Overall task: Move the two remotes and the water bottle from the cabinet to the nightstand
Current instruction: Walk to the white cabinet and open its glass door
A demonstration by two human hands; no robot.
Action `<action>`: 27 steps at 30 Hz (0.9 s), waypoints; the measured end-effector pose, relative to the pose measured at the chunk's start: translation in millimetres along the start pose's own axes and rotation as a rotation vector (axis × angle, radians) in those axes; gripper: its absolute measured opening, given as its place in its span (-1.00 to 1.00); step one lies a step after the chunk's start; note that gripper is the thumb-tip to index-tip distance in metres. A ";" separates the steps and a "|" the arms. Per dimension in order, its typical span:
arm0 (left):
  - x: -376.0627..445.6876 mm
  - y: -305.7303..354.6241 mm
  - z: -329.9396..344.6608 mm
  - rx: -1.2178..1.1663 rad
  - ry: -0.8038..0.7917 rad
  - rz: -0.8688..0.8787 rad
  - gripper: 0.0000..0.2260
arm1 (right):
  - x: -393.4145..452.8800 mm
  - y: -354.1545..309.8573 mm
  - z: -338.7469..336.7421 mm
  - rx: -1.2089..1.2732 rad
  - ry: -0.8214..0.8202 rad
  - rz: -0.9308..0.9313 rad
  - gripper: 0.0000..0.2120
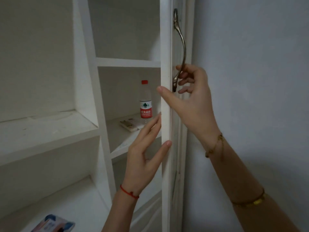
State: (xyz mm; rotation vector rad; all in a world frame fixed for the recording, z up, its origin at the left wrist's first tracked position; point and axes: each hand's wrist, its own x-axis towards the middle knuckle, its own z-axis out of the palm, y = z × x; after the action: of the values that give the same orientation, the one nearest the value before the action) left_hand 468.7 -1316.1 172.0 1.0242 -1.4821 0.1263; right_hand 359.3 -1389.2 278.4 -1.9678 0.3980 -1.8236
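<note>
Head view, cabinet: a white cabinet (pixel 87 91) is filling the left and centre of the frame, its door (pixel 166 101) standing open edge-on down the middle.
Head view, right hand: the right hand (pixel 192 101) is sitting right of centre, its fingers curling around the lower end of the metal door handle (pixel 181 47) while the thumb is pressing flat on the door's front edge.
Head view, left hand: the left hand (pixel 143 153) is reaching up from the lower centre, fingers spread and straight, holding nothing; the thumb tip is touching the door edge and the fingertips are lying just beside it.
Head view, water bottle: the water bottle (pixel 145 101), red-capped with a red and white label, is standing upright on the middle shelf, centre frame.
Head view, remotes: pale remotes (pixel 131 125) are lying flat on that same shelf, just beside the bottle's base on its left; I cannot tell whether there are one or two.
Head view, lower left: a patterned packet (pixel 53 223) is lying on a lower ledge at the bottom left corner.
Head view, right side: a plain wall (pixel 259 64) is filling the right of the frame.
</note>
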 end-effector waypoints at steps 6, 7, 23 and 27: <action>2.3 11.8 38.7 -0.108 -0.093 0.064 -0.46 | -9.0 -3.0 -50.7 -0.233 0.063 -0.085 -0.27; 3.1 13.3 45.6 -0.128 -0.123 0.075 -0.45 | -10.0 -2.1 -59.0 -0.272 0.070 -0.095 -0.27; 19.6 28.9 160.5 -0.028 -0.274 0.237 -0.40 | -2.6 39.5 -159.0 -0.733 0.075 -0.114 -0.49; 29.1 23.4 192.8 -0.024 -0.326 0.286 -0.41 | 5.9 59.8 -185.0 -0.776 0.072 -0.068 -0.51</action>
State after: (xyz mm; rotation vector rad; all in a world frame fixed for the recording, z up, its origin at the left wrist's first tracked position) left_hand 314.0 -1436.9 164.2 0.8349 -1.9197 0.1493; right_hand 180.9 -1465.0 262.7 -2.4068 1.2243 -1.9627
